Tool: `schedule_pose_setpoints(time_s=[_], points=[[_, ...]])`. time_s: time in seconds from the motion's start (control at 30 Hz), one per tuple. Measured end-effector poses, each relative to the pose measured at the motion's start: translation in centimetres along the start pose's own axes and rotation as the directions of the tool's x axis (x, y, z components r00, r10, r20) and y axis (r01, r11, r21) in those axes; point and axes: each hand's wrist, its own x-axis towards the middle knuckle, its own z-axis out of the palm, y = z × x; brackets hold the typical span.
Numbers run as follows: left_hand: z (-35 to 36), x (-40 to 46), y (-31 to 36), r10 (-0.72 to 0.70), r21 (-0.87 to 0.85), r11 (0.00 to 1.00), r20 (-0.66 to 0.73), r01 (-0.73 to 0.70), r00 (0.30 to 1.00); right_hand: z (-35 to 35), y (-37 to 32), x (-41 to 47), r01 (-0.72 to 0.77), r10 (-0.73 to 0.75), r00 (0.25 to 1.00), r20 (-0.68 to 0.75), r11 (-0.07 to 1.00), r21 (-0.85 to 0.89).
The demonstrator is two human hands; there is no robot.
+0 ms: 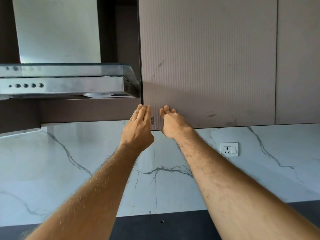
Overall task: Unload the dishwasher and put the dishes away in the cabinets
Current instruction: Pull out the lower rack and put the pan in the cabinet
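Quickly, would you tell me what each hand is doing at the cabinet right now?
Left hand: open, straight fingers against the cabinet door edge.
Right hand: open, fingers on the door, holding nothing.

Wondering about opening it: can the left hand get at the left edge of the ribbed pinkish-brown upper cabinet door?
Probably yes: the left hand already has straight fingertips at the ribbed pinkish-brown upper cabinet door's lower left edge, nothing between.

No readable text anywhere.
The range hood (65, 87) shows only unmarked round buttons, the wall socket (229, 149) carries no legible marking, and the ribbed cabinet door (207, 58) bears just scuffs, no label or number.
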Motion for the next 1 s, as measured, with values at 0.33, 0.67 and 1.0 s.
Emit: schedule_pose_setpoints(time_s=[0.33,0.67,1.0], points=[[-2.4,-1.5,0.1,0.011,0.076,0.997,0.048,-0.014,0.999,-1.8,0.4,-5.1,0.059,-0.057,0.994,-0.094,0.998,0.02],[-2.6,-8.7,2.8,0.113,-0.018,0.994,0.125,-0.111,0.986,0.0,2.8,-14.7,-0.042,0.035,0.995,-0.091,0.996,-0.074],[-2.9,-16.6,6.9,0.151,-0.17,0.98,0.268,-0.107,0.951,0.0,4.0,-25.4,-0.263,0.266,0.964,0.011,0.957,-0.118]])
